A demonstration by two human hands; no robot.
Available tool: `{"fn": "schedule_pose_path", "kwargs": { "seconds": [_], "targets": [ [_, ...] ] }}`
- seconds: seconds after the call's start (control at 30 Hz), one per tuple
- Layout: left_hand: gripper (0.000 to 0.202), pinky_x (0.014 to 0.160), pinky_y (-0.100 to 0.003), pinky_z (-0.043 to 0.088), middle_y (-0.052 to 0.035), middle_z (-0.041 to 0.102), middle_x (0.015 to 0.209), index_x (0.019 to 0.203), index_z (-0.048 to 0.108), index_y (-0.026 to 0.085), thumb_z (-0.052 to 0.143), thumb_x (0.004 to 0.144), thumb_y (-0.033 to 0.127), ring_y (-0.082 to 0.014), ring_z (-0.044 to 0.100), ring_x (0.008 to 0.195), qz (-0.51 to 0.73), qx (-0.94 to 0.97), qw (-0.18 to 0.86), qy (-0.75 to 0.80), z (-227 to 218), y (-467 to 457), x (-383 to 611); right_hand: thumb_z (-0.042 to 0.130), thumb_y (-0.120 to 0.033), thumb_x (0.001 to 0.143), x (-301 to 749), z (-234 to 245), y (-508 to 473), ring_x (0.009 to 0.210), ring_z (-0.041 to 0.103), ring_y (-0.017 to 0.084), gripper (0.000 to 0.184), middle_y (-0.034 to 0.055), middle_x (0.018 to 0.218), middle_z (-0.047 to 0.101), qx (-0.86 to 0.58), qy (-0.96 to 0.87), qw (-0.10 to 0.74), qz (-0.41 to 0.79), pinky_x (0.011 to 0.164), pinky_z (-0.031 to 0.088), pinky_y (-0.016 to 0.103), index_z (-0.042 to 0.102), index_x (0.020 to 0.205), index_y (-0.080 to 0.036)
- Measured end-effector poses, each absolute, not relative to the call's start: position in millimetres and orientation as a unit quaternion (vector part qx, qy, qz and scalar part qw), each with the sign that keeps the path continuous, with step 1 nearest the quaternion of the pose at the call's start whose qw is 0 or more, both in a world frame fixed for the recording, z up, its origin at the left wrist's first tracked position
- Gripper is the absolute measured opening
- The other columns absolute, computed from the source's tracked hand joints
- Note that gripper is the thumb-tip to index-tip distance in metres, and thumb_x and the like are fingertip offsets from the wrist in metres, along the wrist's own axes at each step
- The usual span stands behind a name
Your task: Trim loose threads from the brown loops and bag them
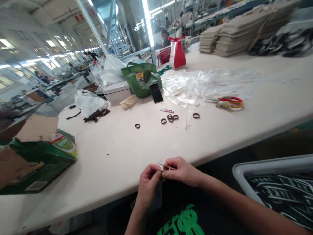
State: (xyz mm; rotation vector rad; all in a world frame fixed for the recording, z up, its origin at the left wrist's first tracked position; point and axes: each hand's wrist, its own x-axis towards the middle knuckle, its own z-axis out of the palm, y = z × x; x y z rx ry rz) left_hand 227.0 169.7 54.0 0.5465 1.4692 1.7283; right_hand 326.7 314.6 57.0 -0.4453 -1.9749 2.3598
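Note:
Close to the table's front edge, my left hand point(149, 179) and my right hand point(182, 170) meet, fingertips touching or nearly so. My left thumb and index finger pinch something small and dark that the fingers mostly hide. Lying through my right hand's fingers is a slim pointed tool point(169, 167) with a metal tip and a reddish handle; its tip points left, above the left fingertips. Ahead on the table point(117, 173) lie several small dark rings point(170, 118), one single ring point(137, 126) to the left and another ring point(196, 116) to the right.
Behind the rings lie pink-handled snips point(167, 110), a phone point(156, 93) against a green bag point(140, 80), clear plastic bags point(195, 85) and red-orange scissors point(230, 102). A green carton point(46, 156) stands left. A grey bin point(241, 173) of dark printed pieces sits lower right.

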Motion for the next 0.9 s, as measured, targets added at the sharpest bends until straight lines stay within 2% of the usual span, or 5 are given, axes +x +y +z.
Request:
{"fn": "schedule_pose_path", "kwargs": {
  "seconds": [0.33,0.5,0.63,0.77,0.9],
  "targets": [
    [0.018,0.066,-0.028,0.044,-0.0002,0.06,0.069,0.074,0.063,0.018,0.069,0.083,0.033,-0.0157,0.054,0.068,0.597,0.309,0.364,0.644,67.1,165.0,213.2,0.071,-0.036,0.074,324.6,57.5,318.8,0.054,0.033,0.007,0.025,-0.0069,0.059,0.041,-0.142,-0.653,-0.027,0.743,0.049,0.025,0.02,0.056,0.077,-0.016],
    [0.018,0.072,-0.028,0.048,-0.0023,0.068,0.08,0.082,0.067,0.019,0.07,0.081,0.036,-0.0175,0.06,0.077,0.615,0.27,0.322,0.667,59.8,168.9,211.5,0.065,-0.021,0.072,314.2,55.2,312.7,0.057,0.043,0.009,0.008,-0.0049,0.062,0.051,-0.183,-0.81,0.09,0.55,0.053,0.028,0.022,0.058,0.072,-0.017],
    [0.022,0.071,-0.027,0.05,-0.0003,0.066,0.076,0.079,0.065,0.019,0.077,0.074,0.037,-0.0164,0.061,0.074,0.641,0.23,0.29,0.672,53.0,177.4,211.5,0.068,-0.024,0.077,302.2,47.0,311.0,0.06,0.049,0.011,0.009,-0.0031,0.066,0.059,-0.229,-0.858,0.138,0.439,0.056,0.03,0.023,0.062,0.074,-0.018],
    [0.029,0.064,-0.027,0.049,0.0005,0.063,0.068,0.077,0.063,0.019,0.078,0.07,0.043,-0.016,0.059,0.066,0.604,0.25,0.229,0.721,44.4,188.8,182.6,0.071,-0.035,0.085,292.2,46.7,348.2,0.076,0.061,0.013,0.015,-0.0007,0.085,0.068,-0.232,-0.9,0.138,0.343,0.066,0.039,0.022,0.068,0.09,-0.021],
    [0.03,0.068,-0.032,0.052,-0.0005,0.063,0.073,0.082,0.062,0.021,0.073,0.073,0.048,-0.0188,0.061,0.068,0.518,0.306,0.095,0.793,46.2,206.5,123.3,0.058,-0.032,0.096,281.8,55.2,424.9,0.096,0.063,0.018,0.019,0.0039,0.109,0.068,-0.323,-0.909,0.156,0.212,0.075,0.042,0.024,0.068,0.109,-0.023]
  ]
}}
